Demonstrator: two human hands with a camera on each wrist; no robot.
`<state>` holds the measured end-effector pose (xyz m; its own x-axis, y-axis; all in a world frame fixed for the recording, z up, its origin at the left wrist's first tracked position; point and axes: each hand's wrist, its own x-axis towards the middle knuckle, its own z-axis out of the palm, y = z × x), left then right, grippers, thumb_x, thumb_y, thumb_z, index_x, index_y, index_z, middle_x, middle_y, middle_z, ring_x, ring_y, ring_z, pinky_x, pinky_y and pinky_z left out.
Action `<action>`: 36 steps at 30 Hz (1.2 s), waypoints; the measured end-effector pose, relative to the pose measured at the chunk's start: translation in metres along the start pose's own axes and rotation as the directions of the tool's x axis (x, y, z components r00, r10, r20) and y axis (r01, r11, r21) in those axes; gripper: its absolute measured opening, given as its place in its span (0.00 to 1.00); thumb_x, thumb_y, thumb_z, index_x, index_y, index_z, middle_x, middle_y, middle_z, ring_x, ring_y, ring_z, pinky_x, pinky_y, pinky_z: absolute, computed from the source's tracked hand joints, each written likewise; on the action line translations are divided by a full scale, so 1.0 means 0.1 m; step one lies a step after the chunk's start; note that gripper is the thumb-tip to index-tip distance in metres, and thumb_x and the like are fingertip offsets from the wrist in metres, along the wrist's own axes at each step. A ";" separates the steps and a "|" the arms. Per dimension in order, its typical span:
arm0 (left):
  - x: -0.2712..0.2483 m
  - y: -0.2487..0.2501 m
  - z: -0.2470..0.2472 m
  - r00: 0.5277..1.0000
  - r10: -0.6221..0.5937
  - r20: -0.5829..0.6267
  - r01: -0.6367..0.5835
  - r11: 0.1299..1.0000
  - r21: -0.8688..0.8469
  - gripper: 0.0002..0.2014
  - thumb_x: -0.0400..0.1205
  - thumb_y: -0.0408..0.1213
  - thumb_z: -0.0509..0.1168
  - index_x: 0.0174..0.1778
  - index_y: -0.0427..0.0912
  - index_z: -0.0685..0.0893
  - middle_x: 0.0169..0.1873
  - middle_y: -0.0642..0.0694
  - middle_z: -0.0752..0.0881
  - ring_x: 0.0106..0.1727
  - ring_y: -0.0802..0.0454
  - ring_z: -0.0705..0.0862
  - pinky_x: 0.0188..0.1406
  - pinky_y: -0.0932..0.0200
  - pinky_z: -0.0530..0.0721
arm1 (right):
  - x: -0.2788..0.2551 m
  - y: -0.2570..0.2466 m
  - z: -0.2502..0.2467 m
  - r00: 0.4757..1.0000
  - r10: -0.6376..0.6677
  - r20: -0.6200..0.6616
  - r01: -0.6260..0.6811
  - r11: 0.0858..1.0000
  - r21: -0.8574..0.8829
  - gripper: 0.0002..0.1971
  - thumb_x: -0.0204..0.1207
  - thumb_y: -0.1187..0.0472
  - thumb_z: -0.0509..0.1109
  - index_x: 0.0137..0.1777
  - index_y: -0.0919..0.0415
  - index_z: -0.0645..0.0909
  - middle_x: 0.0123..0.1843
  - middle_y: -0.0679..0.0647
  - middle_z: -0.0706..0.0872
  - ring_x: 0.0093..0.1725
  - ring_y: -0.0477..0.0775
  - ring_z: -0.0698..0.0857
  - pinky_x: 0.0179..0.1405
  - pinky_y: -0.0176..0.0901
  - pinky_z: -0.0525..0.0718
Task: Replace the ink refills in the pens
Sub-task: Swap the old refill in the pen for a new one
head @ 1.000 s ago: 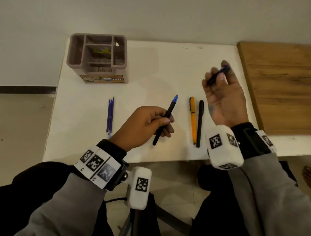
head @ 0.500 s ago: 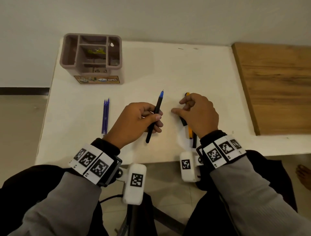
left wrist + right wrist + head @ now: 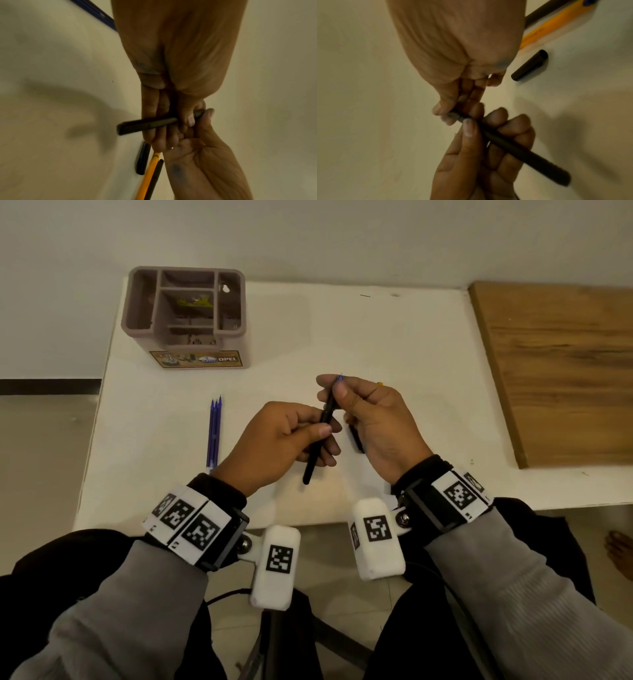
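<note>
Matt black plastic pen (image 3: 320, 436), smooth white table (image 3: 376, 337), grained wooden board (image 3: 561, 371).

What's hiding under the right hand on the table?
Under the right hand lie a black pen cap, a yellow pen and a black pen. From the head view the hand covers nearly all of them; the wrist views cut off their far ends.

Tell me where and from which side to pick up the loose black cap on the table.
Pinch the black pen cap across its middle, coming from above: it lies flat, apart from the yellow pen, with both long sides exposed. The right hand is nearest but busy.
</note>
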<state>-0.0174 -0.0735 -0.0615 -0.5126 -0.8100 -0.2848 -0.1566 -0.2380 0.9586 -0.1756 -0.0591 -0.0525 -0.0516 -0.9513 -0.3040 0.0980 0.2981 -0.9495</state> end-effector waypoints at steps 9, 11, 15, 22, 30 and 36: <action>0.01 -0.02 0.01 1.000 -0.021 0.009 0.021 1.000 -0.003 0.09 0.85 0.27 0.60 0.54 0.34 0.85 0.35 0.42 0.91 0.37 0.42 0.91 0.39 0.58 0.90 | 0.03 0.00 -0.01 0.999 0.050 0.000 -0.050 0.998 -0.026 0.11 0.84 0.54 0.65 0.61 0.53 0.85 0.51 0.45 0.92 0.56 0.45 0.89 0.58 0.48 0.79; 0.01 -0.03 0.01 1.000 -0.024 0.008 0.024 1.000 -0.005 0.09 0.85 0.27 0.60 0.54 0.33 0.85 0.35 0.41 0.91 0.37 0.42 0.91 0.39 0.58 0.90 | 0.04 -0.01 -0.03 0.998 0.038 -0.046 -0.040 0.998 -0.048 0.11 0.81 0.58 0.69 0.62 0.54 0.84 0.48 0.44 0.92 0.52 0.44 0.90 0.55 0.45 0.78; 0.01 -0.02 0.01 1.000 -0.029 0.000 0.029 1.000 0.005 0.09 0.85 0.28 0.60 0.55 0.32 0.84 0.37 0.38 0.91 0.37 0.43 0.91 0.36 0.61 0.89 | 0.05 -0.02 -0.04 0.998 0.069 -0.006 -0.069 0.997 -0.021 0.13 0.82 0.57 0.68 0.65 0.54 0.82 0.52 0.48 0.92 0.55 0.44 0.90 0.54 0.40 0.79; 0.01 -0.04 0.01 0.999 -0.031 0.019 0.031 0.999 0.031 0.09 0.84 0.28 0.61 0.56 0.33 0.84 0.39 0.38 0.91 0.38 0.44 0.92 0.36 0.63 0.88 | 0.04 -0.01 -0.06 0.999 0.047 -0.010 -0.047 0.997 -0.055 0.11 0.79 0.58 0.71 0.59 0.57 0.85 0.50 0.50 0.93 0.52 0.44 0.90 0.53 0.40 0.78; 0.01 -0.06 0.00 0.999 -0.037 0.022 0.037 0.999 0.023 0.09 0.84 0.28 0.61 0.56 0.36 0.84 0.39 0.38 0.91 0.40 0.43 0.92 0.41 0.57 0.90 | 0.06 0.02 -0.07 0.998 0.035 -0.047 -0.040 0.993 -0.110 0.11 0.77 0.57 0.74 0.57 0.60 0.86 0.49 0.50 0.92 0.46 0.43 0.90 0.45 0.36 0.83; 0.01 -0.05 -0.01 0.999 -0.034 0.007 0.034 0.999 0.015 0.10 0.84 0.28 0.61 0.58 0.35 0.83 0.40 0.38 0.91 0.40 0.44 0.92 0.39 0.60 0.89 | 0.05 0.01 -0.08 0.999 0.035 0.001 -0.035 0.994 -0.100 0.10 0.80 0.60 0.71 0.59 0.58 0.88 0.52 0.50 0.92 0.53 0.43 0.90 0.52 0.36 0.83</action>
<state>-0.0162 -0.0740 -0.0664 -0.5130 -0.7976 -0.3174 -0.1862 -0.2575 0.9482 -0.1839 -0.0625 -0.0555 -0.0476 -0.9403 -0.3370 -0.0005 0.3374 -0.9414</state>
